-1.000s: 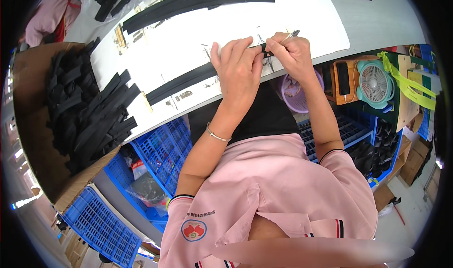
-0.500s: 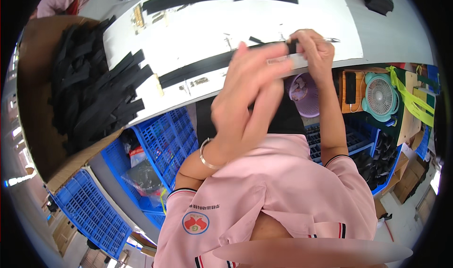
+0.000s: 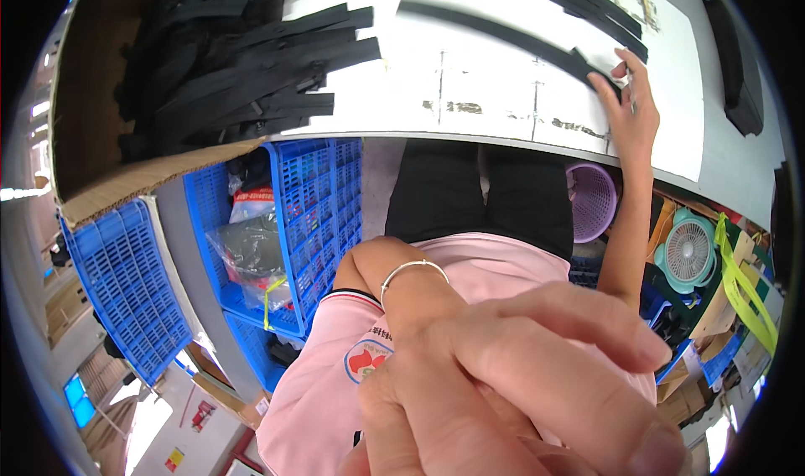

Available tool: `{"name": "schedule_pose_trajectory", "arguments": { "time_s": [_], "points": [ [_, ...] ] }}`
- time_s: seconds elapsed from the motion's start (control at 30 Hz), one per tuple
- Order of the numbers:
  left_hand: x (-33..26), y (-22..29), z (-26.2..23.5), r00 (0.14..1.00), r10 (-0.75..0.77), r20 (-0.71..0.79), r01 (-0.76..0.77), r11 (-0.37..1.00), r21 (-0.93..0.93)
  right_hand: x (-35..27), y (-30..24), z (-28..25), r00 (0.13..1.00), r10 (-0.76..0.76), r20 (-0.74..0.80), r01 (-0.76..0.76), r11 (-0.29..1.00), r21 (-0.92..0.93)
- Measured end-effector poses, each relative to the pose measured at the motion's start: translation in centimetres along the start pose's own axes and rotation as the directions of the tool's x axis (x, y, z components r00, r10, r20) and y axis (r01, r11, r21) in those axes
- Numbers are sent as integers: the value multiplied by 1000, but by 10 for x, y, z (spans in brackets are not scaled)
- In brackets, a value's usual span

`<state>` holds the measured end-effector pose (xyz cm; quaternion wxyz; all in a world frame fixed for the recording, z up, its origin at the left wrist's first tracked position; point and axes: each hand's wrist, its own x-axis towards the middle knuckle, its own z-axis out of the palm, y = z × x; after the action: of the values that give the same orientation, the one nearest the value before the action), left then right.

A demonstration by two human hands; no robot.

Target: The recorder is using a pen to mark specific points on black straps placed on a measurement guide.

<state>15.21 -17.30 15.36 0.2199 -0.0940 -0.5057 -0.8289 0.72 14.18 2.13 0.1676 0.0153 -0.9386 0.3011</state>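
Note:
My right hand (image 3: pixel 635 115) is over the white work surface (image 3: pixel 486 73), its thumb and fingers closed at the near right end of a long flat black strip (image 3: pixel 511 38). The strip runs away to the upper left, and its far end is blurred. A small shiny metal piece shows among the right fingers; its kind is hard to make out. My left hand (image 3: pixel 503 367), with a bangle (image 3: pixel 415 264) at the wrist, is raised close in front of my chest. Its fingers are apart and slightly bent, with nothing visible in them.
A heap of black strips (image 3: pixel 251 73) lies at the left, spilling from a cardboard box (image 3: pixel 92 124). More black strips (image 3: pixel 579 2) lie at the back. Below the table are blue crates (image 3: pixel 314 224), a purple basket (image 3: pixel 594 203) and a small green fan (image 3: pixel 689 249).
My left hand has come away from the table edge toward my chest. My right hand has moved farther over the table with the black strip, and the view has shifted.

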Motion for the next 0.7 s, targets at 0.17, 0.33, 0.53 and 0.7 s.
{"name": "schedule_pose_trajectory", "arguments": {
  "time_s": [0.17,0.33,0.53,0.7],
  "points": [
    [3,-7,23,974,145,-173,-144,989,19,41,7,23,991,-39,-132,13,980,-197],
    [11,10,29,896,279,-345,-270,960,73,39,-2,31,986,-50,-159,22,985,-173],
    [51,-23,24,780,386,-493,-401,913,80,35,-5,25,986,-58,-156,31,985,-171],
    [86,-77,-76,949,89,303,-315,193,929,40,2,31,954,-183,-235,165,982,-94]
  ]
}}
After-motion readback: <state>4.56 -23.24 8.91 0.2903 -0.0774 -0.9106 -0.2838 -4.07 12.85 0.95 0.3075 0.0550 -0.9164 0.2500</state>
